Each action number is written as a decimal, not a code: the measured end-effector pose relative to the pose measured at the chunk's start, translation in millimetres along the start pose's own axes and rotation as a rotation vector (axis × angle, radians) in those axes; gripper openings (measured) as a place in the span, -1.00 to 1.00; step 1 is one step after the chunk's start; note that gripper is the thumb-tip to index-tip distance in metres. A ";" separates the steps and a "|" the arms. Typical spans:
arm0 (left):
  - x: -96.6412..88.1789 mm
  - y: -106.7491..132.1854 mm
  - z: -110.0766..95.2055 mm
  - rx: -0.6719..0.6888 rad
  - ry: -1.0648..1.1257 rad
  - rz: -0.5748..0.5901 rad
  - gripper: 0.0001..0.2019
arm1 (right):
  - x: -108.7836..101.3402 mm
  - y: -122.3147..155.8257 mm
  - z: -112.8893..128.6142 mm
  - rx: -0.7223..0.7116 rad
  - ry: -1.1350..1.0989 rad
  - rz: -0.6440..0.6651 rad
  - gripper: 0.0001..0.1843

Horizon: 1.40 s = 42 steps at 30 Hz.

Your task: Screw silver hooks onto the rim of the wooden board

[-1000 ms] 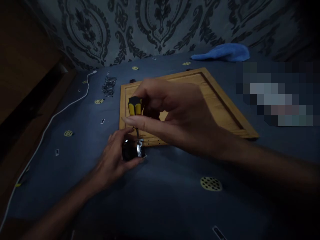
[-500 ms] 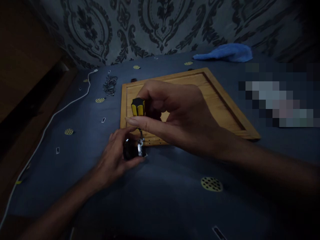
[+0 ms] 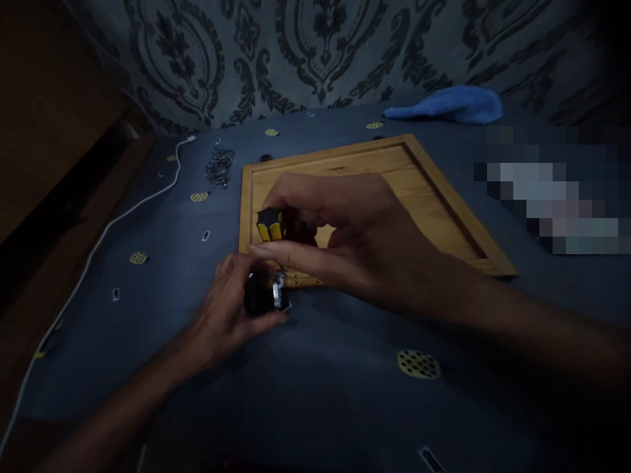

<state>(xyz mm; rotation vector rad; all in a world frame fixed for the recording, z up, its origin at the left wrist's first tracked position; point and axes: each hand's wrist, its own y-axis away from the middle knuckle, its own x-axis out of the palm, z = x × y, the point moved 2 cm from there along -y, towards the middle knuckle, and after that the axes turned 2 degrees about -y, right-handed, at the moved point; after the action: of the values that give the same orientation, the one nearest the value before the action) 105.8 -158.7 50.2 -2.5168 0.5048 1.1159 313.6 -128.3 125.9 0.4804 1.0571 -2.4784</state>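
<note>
My right hand (image 3: 355, 230) is closed on a screwdriver, its black and yellow handle (image 3: 269, 225) pinched between thumb and fingers. The handle points up and leans slightly; my thumb and fingers hide most of the shaft. Below it, my left hand (image 3: 229, 309) curls around a black rounded piece with a shiny metal bracket (image 3: 277, 294), at the near left corner of a framed wooden panel (image 3: 444, 217). The screwdriver's lower end meets the area of this bracket, but the exact contact is hard to see. Small dark holes show along the panel's near edge.
A pile of small metal hardware (image 3: 219, 167) lies beyond the panel's left side. A white cable (image 3: 106, 230) runs along the left. At the back lies a blue cloth (image 3: 458, 105). Dark pieces (image 3: 266, 158) show behind the panel's far edge. Something blurred out (image 3: 557, 203) is at right.
My right hand and the screwdriver handle have moved slightly down towards the bracket, and the handle is tilted differently. My left hand keeps its hold. The whole view has shifted a little.
</note>
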 end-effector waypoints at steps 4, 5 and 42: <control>-5.0 -0.2 0.0 0.032 -0.012 -0.041 -0.39 | 0.3 0.4 -0.2 -0.011 -0.014 0.000 -0.78; -5.9 -0.4 0.2 0.030 -0.009 -0.051 -0.38 | 0.5 0.3 -0.8 -0.021 -0.020 -0.002 -0.77; -1.3 -2.3 -2.7 -0.083 0.041 -0.010 -0.40 | 0.8 0.9 2.2 0.051 0.052 -0.160 -0.74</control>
<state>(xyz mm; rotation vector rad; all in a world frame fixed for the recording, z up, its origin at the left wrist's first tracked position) 107.8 -157.7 53.3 -2.6151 0.4653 1.1059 313.1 -130.6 126.4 0.4960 1.0931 -2.6518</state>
